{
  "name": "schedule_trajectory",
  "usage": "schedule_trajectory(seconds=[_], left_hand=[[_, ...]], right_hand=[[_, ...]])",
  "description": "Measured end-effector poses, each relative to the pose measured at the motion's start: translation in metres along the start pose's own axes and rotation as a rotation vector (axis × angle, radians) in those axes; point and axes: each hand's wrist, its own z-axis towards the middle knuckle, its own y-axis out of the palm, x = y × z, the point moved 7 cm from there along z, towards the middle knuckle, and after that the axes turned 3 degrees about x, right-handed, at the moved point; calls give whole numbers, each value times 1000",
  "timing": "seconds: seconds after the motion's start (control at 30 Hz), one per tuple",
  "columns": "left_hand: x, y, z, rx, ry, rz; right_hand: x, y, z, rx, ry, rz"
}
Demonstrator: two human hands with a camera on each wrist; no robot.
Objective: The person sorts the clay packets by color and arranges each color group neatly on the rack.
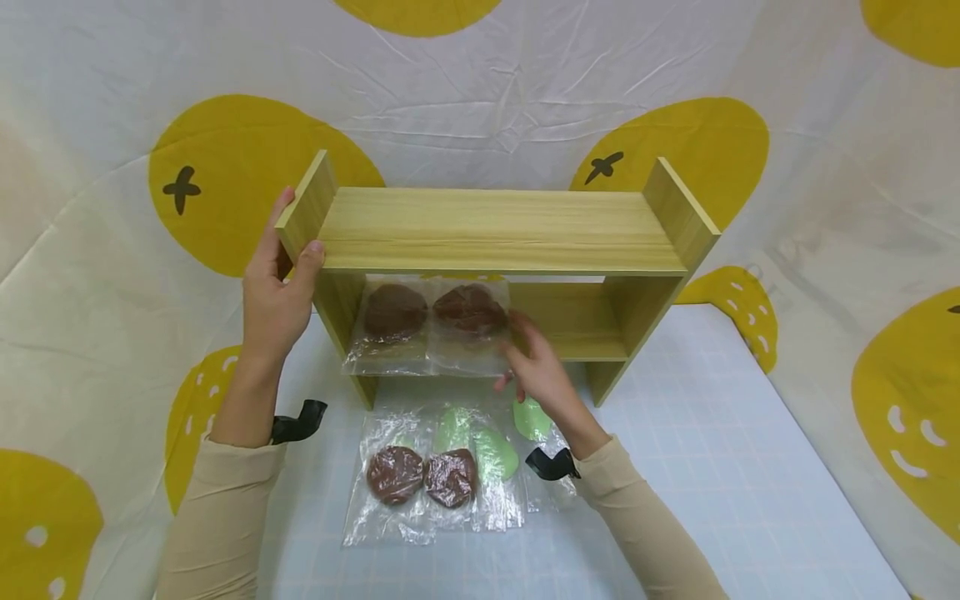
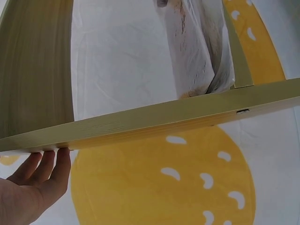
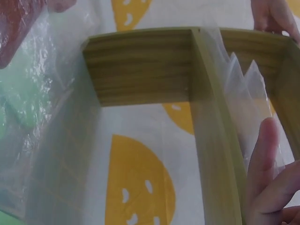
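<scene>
A light wooden shelf (image 1: 510, 229) stands on the table, with my left hand (image 1: 277, 296) gripping its left side panel. In the left wrist view, the fingers (image 2: 58, 171) press the panel's outer face. Two clear bags, each with a round brown piece (image 1: 395, 313) (image 1: 470, 311), lie side by side on the left of the middle board and overhang its front. My right hand (image 1: 542, 367) is at the right edge of the right-hand bag, its fingers loosely bent. In the right wrist view, the bags (image 3: 243, 93) stand up in peaks beyond the thumb (image 3: 266, 145).
Before the shelf, more clear bags lie on the table (image 1: 750, 467), holding brown rounds (image 1: 394, 475) and light green pieces (image 1: 495, 454). A white cloth (image 1: 480, 108) with yellow figures hangs behind. The right part of the middle board (image 1: 577, 321) is bare.
</scene>
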Motion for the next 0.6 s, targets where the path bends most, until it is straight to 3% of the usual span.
schedule_trajectory(seconds=[0.3, 0.6], left_hand=[[-1, -1, 0, -1, 6, 0], [-3, -1, 1, 1, 9, 16]], right_hand=[[1, 0, 1, -6, -18, -16], [0, -20, -27, 46, -130, -25]])
